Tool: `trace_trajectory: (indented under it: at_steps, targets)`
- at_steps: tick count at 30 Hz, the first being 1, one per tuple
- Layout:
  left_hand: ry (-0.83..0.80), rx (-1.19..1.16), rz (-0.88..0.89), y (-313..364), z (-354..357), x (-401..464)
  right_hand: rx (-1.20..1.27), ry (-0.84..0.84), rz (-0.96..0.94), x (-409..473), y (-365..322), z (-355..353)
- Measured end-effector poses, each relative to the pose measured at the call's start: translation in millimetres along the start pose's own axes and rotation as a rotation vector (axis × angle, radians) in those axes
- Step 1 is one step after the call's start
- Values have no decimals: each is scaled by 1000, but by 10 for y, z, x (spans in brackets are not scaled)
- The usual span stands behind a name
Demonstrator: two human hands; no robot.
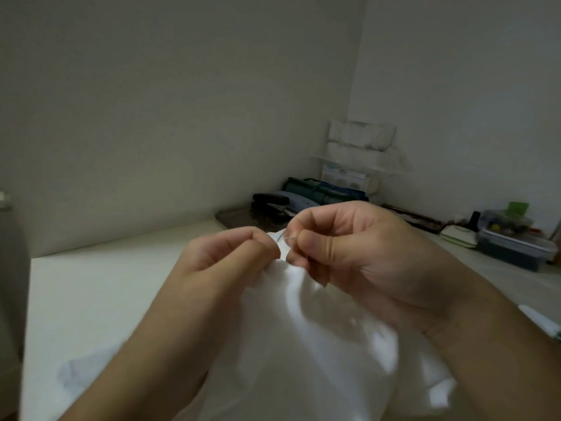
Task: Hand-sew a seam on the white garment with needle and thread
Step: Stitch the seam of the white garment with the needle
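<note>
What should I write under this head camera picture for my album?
Two hands, left hand and right hand, pinch white garment at a needle.

Centre of the frame: left hand (pixel 230 253) and right hand (pixel 358 250) raised close together, both curled, pinching the top edge of a white garment (pixel 303 344) that hangs bunched down to the bottom edge. Between the fingertips, a thin needle (pixel 279 237), gripped by the right thumb and forefinger; thread too fine to make out. Below, a pale table (pixel 106 284). Right of centre, against the wall: a black stapler (pixel 270 202), a dark green roll (pixel 321 189), a white rack (pixel 361 147). Far right: clear plastic boxes (pixel 513 238).
</note>
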State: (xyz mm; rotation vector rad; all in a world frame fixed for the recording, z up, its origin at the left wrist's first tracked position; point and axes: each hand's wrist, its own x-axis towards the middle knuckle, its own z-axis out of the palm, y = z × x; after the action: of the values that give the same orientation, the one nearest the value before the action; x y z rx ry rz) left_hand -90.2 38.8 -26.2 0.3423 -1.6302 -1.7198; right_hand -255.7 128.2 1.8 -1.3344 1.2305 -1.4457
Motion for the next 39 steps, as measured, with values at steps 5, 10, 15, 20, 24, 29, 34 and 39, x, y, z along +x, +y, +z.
trace_trajectory:
  at_steps: [5,10,15,20,24,29,34,39]
  targets:
    - [-23,79,-36,8,12,-18,5,54,-39,25,32,-7]
    - [-143,-23,-58,63,6,-43,98,20,19,35,55,7]
    - [-199,-213,-46,71,-44,-48,92,-29,71,19,75,-3]
    - [-122,-135,36,-7,-61,-22,-64,-10,45,-20,6,22]
    - [-82,38,198,-95,-69,5,-144,45,-13,-50,-68,26]
    - [-14,167,303,-160,-67,23,-167,81,-20,-27,-43,36]
    - [78,135,320,-188,-43,38,-232,112,-10,-35,-27,50]
    - [82,111,357,-192,-54,44,-284,92,40,-60,-40,77]
